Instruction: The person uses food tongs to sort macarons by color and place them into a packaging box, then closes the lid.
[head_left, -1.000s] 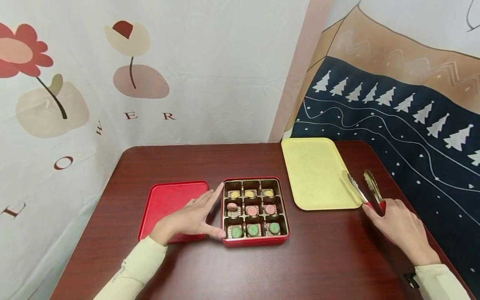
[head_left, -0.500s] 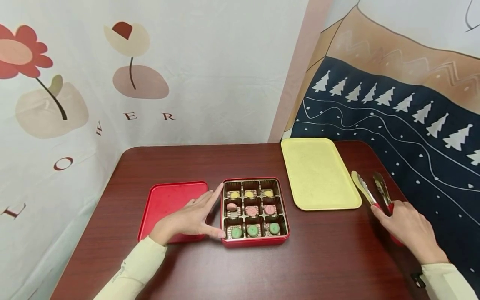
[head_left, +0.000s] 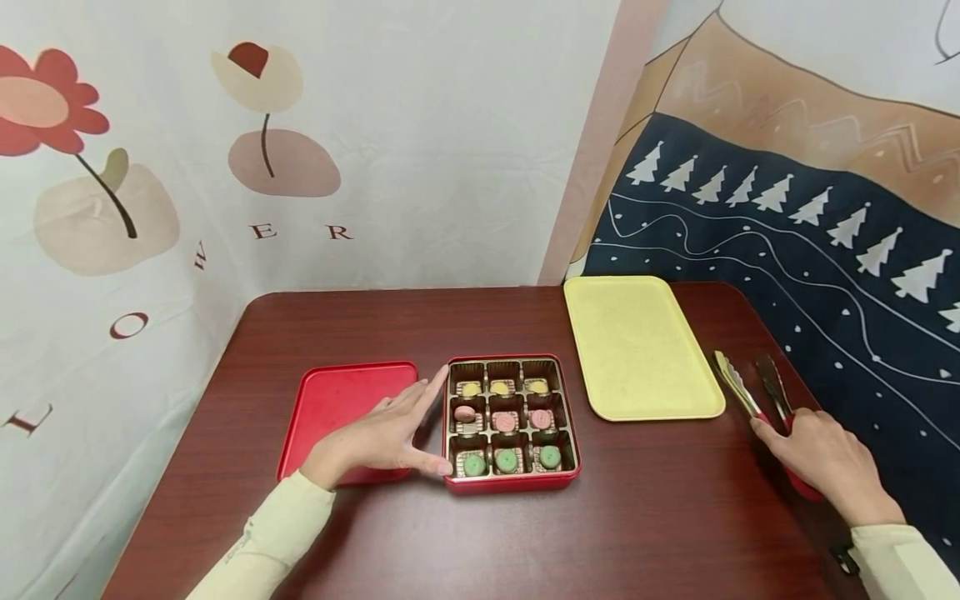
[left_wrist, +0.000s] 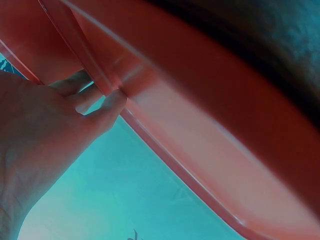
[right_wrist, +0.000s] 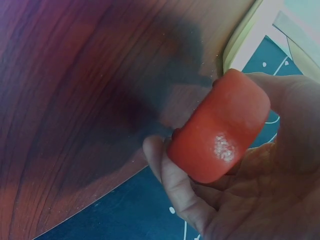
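A red tin box (head_left: 512, 482) sits mid-table with nine compartments: yellow sweets (head_left: 499, 387) at the back, pink ones (head_left: 504, 421) in the middle, green ones (head_left: 507, 460) in front. My left hand (head_left: 429, 425) rests against the box's left side, fingers straight and thumb at its front-left corner; in the left wrist view the fingertips (left_wrist: 107, 102) touch a red rim (left_wrist: 165, 137). My right hand (head_left: 787, 433) grips the red handle of metal tongs (head_left: 738, 387), which lie low over the table right of a yellow tray (head_left: 637, 346). The right wrist view shows the handle end (right_wrist: 220, 132) inside curled fingers.
The box's red lid (head_left: 337, 404) lies flat to its left, partly under my left wrist. Patterned cloth hangs along the table's far and right edges. The dark wooden table (head_left: 637, 517) shows bare wood in front of the box.
My right hand has drawn the tongs rightwards and towards me, off the yellow tray's edge onto the table beside it. The left hand and the box have not moved.
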